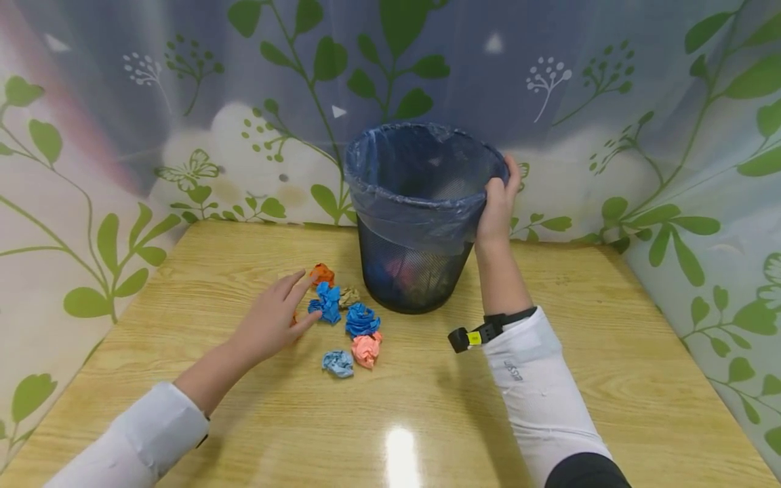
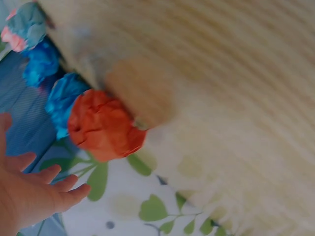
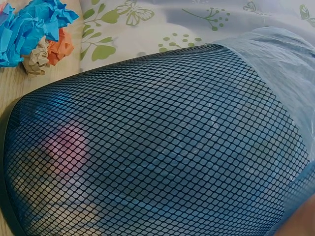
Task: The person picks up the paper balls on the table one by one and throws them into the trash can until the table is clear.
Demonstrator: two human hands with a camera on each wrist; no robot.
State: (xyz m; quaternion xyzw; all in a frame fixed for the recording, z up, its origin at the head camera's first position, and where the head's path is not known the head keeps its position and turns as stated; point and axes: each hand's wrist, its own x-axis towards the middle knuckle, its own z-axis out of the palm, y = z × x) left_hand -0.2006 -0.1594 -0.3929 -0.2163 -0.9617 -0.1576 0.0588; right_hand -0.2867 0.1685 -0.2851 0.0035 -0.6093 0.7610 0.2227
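Observation:
A black mesh wastebasket with a clear bluish liner folded over its rim stands on the table. My right hand grips the rim on its right side, thumb near the inside edge. To the left of the basket lie crumpled paper balls: orange, blue, tan, pink and light blue. Over their left side my left hand reaches with fingers spread, holding nothing. In the left wrist view, an orange paper ball sits apart from the fingertips.
Wood-grain table extends under everything. A leaf-patterned curtain rises behind and at both sides, close to the basket's back. Through the mesh, a pink shape and other coloured shapes show low inside the basket.

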